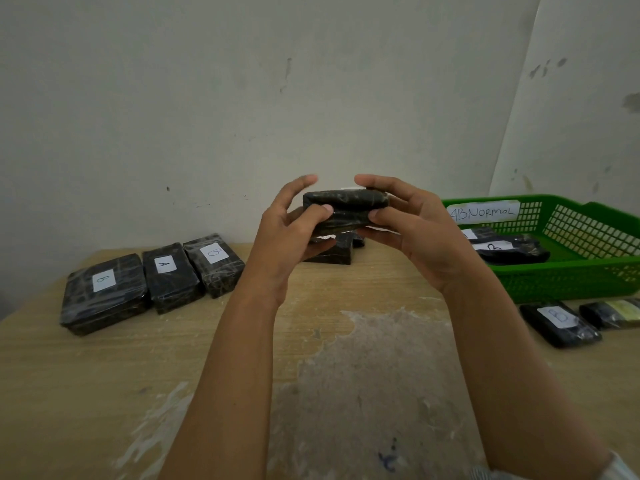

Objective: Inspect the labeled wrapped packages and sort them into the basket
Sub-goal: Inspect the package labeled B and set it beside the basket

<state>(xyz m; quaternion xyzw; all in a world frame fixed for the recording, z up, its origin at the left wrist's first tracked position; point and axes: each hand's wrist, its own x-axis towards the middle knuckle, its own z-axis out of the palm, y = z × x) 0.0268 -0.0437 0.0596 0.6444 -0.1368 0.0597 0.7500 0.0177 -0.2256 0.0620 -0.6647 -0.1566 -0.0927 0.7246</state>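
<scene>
Both hands hold one black wrapped package [346, 207] up above the table's far middle, its long edge facing me and its label hidden. My left hand [291, 233] grips its left end with thumb in front and fingers behind. My right hand [412, 230] grips the right end the same way. The green basket [571, 282] marked ABNORMAL stands at the right and holds two black packages [512, 251]. Three labeled packages lie in a row at the left: B [104, 292], A [169, 275], B [214, 263].
Another black package [332, 252] lies on the table behind my hands. In front of the basket lie a package labeled B [559, 323] and a darker one with a yellowish face [613, 313]. The worn wooden table [346, 375] meets a grey wall behind.
</scene>
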